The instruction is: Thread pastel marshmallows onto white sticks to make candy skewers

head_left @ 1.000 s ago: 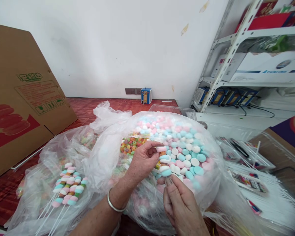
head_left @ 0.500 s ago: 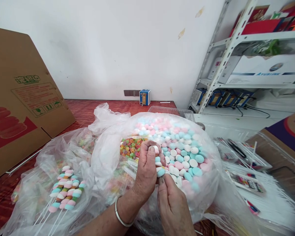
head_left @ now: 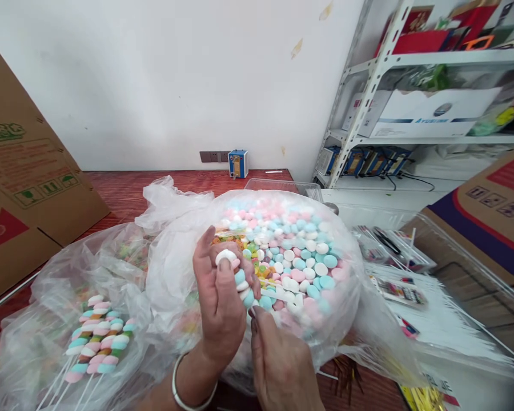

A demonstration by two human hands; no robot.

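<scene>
A marshmallow skewer (head_left: 241,279) of white, pink and blue pieces is between my hands. My left hand (head_left: 220,297), with a bangle at its wrist, curls around the pieces. Its thumb presses the white one at the top, and its index finger stands raised. Low on the skewer, my right hand (head_left: 280,359) is closed in a pinch; the stick inside it is mostly hidden. Beneath both hands lies a large clear bag of loose marshmallows (head_left: 300,262) in pink, white and blue. Ring-shaped gummy candies (head_left: 229,238) show partly behind my left hand.
Several finished marshmallow skewers (head_left: 98,339) lie on a plastic bag at the left. Cardboard boxes (head_left: 29,188) flank the table (head_left: 124,182). White sticks (head_left: 445,314) fill the right side near a clear bin. A metal shelf (head_left: 368,97) stands behind.
The view has turned slightly right. My left index finger has lifted away from the skewer, and the white marshmallow at its top shows more. My right hand keeps its pinch below.
</scene>
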